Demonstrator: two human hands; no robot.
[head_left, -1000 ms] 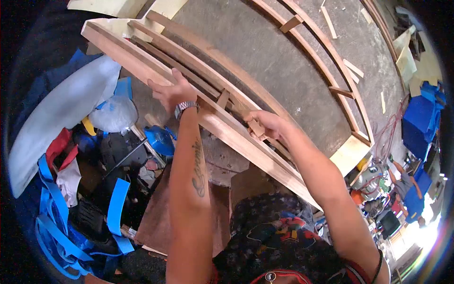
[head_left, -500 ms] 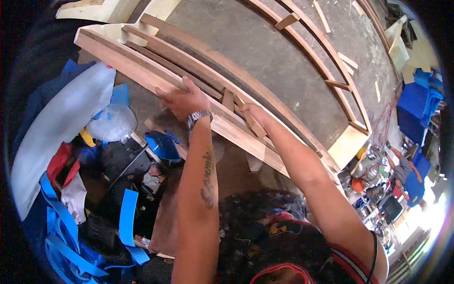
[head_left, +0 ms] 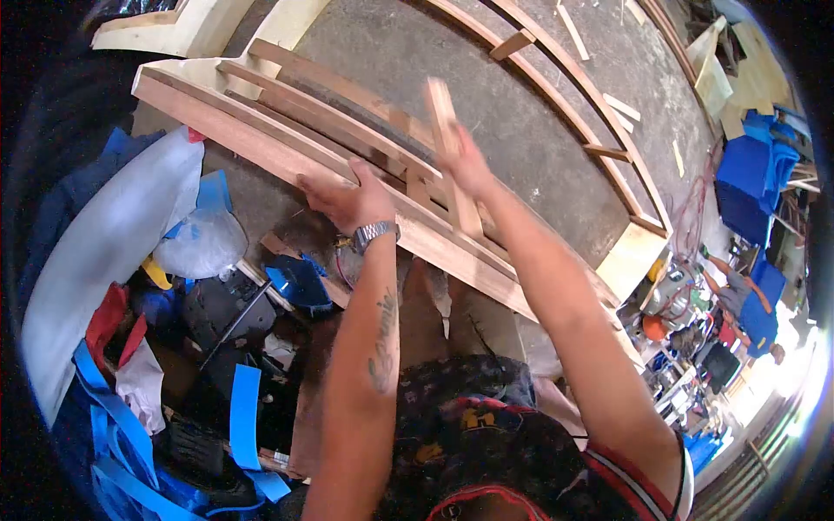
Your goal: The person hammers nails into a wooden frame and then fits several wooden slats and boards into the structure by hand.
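Wood block (head_left: 462,205) is in the right hand (head_left: 462,161), fingers wrapped round its middle, tilted, top end out over the grey floor (head_left: 539,130), bottom end at the front rail (head_left: 230,126) of the wooden frame (head_left: 456,253). I can't tell if that end touches wood; hand is a bit blurred. Left hand (head_left: 352,201) is clamped over the same rail, thumb on the inner edge, fingers on the outer face, watch (head_left: 375,234) on that wrist. I see a short crosspiece (head_left: 416,185) between the rails, between both hands. Curved frame (head_left: 607,153) lies on the floor beyond. Plastic bag (head_left: 201,243) and blue strips (head_left: 246,417) sit left, another person (head_left: 751,313) far right.
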